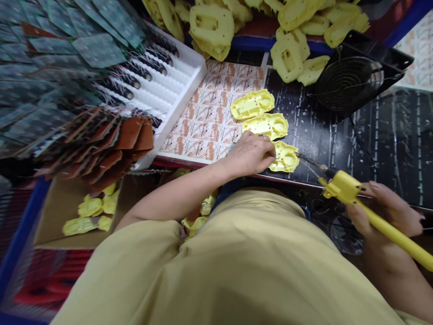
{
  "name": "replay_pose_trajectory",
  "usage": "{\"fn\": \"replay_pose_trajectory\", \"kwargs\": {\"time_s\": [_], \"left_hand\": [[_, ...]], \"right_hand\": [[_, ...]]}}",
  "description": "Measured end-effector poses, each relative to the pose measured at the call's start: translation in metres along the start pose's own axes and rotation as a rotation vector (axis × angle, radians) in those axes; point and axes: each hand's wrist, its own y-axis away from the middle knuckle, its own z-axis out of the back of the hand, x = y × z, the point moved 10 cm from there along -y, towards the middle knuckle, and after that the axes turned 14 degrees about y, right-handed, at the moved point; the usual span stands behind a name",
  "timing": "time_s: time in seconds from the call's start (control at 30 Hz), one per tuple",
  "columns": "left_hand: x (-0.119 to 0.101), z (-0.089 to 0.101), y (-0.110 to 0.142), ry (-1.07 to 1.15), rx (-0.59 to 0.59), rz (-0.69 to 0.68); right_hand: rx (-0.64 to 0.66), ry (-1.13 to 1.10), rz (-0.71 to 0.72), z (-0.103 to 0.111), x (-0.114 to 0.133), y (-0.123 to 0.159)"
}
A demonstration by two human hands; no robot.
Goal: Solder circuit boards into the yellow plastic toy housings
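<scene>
Three yellow plastic shells lie in a staggered row along the front of the bench. My left hand (250, 153) is closed over the left end of the nearest shell (287, 157), with its fingertips partly hidden. Just beyond it lies the middle shell (267, 125), and the far shell (253, 104) is behind that. My right hand (385, 210) grips what looks like a yellow soldering iron (343, 186), slightly blurred. Its thin metal tip points left, close to the nearest shell's right end. A bit of green shows under my left wrist.
A white foam tray (182, 81) holds black parts with wires. Green and brown circuit boards (131, 133) are stacked at left. More yellow shells (211, 29) pile up at the back. A black fan (355, 81) stands at back right. A cardboard box (54, 216) sits below left.
</scene>
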Motion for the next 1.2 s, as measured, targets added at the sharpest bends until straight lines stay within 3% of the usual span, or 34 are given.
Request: {"fn": "replay_pose_trajectory", "kwargs": {"time_s": [0.1, 0.2, 0.33, 0.53, 0.73, 0.93, 1.1, 1.2], "left_hand": [[-0.002, 0.001, -0.001, -0.009, 0.012, 0.009], [-0.001, 0.001, -0.003, -0.031, 0.019, 0.024], [-0.002, 0.001, -0.004, -0.04, 0.011, 0.003], [-0.003, 0.002, -0.004, -0.063, 0.024, 0.013], [-0.003, 0.0, -0.006, -0.096, 0.084, 0.064], [-0.005, 0.002, -0.008, -0.122, 0.089, 0.051], [-0.007, 0.003, -0.008, -0.135, 0.113, 0.066], [-0.007, 0.003, -0.009, -0.152, 0.112, 0.065]], "right_hand": [[0.038, -0.052, 0.17, -0.013, 0.034, -0.007], [0.091, -0.149, 0.248, -0.021, 0.053, -0.015], [0.167, -0.141, 0.291, -0.033, 0.057, -0.02], [0.152, -0.164, 0.38, -0.038, 0.064, -0.025], [0.153, -0.188, 0.324, -0.039, 0.055, -0.023], [0.191, -0.189, 0.354, -0.04, 0.053, -0.022], [0.158, -0.17, 0.168, -0.03, 0.022, -0.021], [0.154, -0.156, 0.155, -0.031, 0.018, -0.017]]}}
